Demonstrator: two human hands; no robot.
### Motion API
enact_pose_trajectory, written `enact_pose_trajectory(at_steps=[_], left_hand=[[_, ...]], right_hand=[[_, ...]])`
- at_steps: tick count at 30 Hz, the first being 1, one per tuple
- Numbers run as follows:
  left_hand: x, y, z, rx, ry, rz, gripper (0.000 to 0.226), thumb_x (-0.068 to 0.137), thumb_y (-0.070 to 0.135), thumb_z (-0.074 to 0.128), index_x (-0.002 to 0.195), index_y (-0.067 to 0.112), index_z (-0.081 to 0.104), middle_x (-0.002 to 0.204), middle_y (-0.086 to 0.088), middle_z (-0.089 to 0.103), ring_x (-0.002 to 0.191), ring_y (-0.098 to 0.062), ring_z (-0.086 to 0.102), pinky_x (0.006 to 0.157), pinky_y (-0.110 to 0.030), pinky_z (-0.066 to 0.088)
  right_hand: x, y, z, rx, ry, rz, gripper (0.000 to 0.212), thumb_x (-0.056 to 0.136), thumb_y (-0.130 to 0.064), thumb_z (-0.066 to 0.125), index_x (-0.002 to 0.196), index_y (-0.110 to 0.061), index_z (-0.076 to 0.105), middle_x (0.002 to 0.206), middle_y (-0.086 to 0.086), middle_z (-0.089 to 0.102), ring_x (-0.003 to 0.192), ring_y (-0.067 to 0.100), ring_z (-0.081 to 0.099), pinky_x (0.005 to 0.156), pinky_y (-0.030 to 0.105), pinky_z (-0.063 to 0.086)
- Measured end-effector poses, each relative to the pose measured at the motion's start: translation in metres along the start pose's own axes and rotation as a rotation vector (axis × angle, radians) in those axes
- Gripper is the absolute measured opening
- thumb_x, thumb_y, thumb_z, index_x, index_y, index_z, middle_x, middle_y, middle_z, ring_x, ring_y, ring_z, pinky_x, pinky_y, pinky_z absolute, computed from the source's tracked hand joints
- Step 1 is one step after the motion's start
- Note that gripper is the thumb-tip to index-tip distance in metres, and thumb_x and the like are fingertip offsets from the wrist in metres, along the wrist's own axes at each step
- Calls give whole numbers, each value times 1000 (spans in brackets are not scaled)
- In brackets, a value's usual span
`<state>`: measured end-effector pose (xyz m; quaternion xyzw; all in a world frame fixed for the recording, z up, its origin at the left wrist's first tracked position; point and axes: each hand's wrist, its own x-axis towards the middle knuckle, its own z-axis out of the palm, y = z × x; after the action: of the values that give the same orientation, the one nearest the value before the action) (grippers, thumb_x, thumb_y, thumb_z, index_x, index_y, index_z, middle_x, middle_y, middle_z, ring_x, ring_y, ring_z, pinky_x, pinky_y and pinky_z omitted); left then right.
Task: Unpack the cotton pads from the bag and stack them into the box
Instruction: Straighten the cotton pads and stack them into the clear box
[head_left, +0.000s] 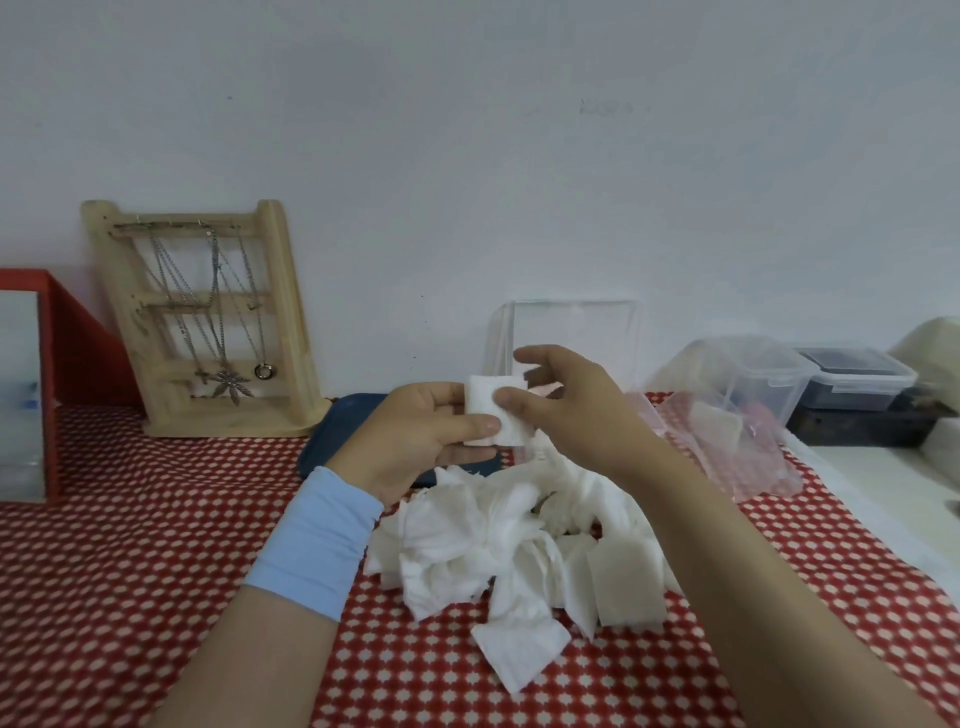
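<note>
A small stack of cotton pads (493, 410) is held in the air above the worktop (130, 519), between both hands and in front of the clear box (571, 327). The left hand (421, 436), with a light blue wristband, has its grip pinching the stack, thumb on the front face. The right hand (576, 410) presses its thumb on the same face; its other fingers are spread behind. The stack stands upright with its flat face toward the person; it looks nearly square, so I cannot tell its long axis.

Below the hands lies one loose heap of pads (509, 540), too many to count, partly hidden by the right arm. One pink bag (737, 441) lies at the right, near two plastic containers (753, 374). One dark blue tray (343, 431), one wooden jewellery stand (208, 322) and one red box (72, 343) are at the left.
</note>
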<state>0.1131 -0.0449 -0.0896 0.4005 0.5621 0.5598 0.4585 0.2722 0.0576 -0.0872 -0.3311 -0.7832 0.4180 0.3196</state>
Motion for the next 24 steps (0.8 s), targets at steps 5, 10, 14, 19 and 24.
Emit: enact_pose_trajectory(at_steps=[5,10,14,19,24], left_hand=[[0,2,-24,68,36,-18,32,90,-2,70,121,3,65,116,-14,74,103,-27,75,82,-34,64],[2,0,-53,65,268,39,23,91,-4,68,111,5,69,116,-14,73,106,-26,72,83,-31,63],[4,-4,-64,36,324,48,23,93,0,66,116,4,67,119,-14,71,108,-25,70,80,-30,63],[6,-6,-59,24,307,47,21,95,4,67,116,4,68,117,-13,72,107,-23,71,83,-33,63],[10,-9,-54,58,309,60,13,95,4,66,106,9,70,113,-9,73,103,-20,71,77,-28,63]], right_hand=[[-1,-11,12,212,-103,42,38,89,-20,76,125,-20,63,80,2,70,61,12,64,50,17,44],[-1,-34,23,-160,-162,-119,6,85,-22,76,89,-25,72,82,-12,70,65,-2,62,65,17,49],[-20,-52,42,-558,-638,-190,15,82,-29,81,97,-31,78,91,-22,69,79,-9,61,72,12,48],[-27,-51,54,-871,-740,-117,63,72,-44,85,129,-42,60,118,-22,59,102,6,58,91,29,52],[-17,-35,43,-737,-536,-205,13,90,-27,63,96,-23,73,88,-10,68,80,12,62,78,35,56]])
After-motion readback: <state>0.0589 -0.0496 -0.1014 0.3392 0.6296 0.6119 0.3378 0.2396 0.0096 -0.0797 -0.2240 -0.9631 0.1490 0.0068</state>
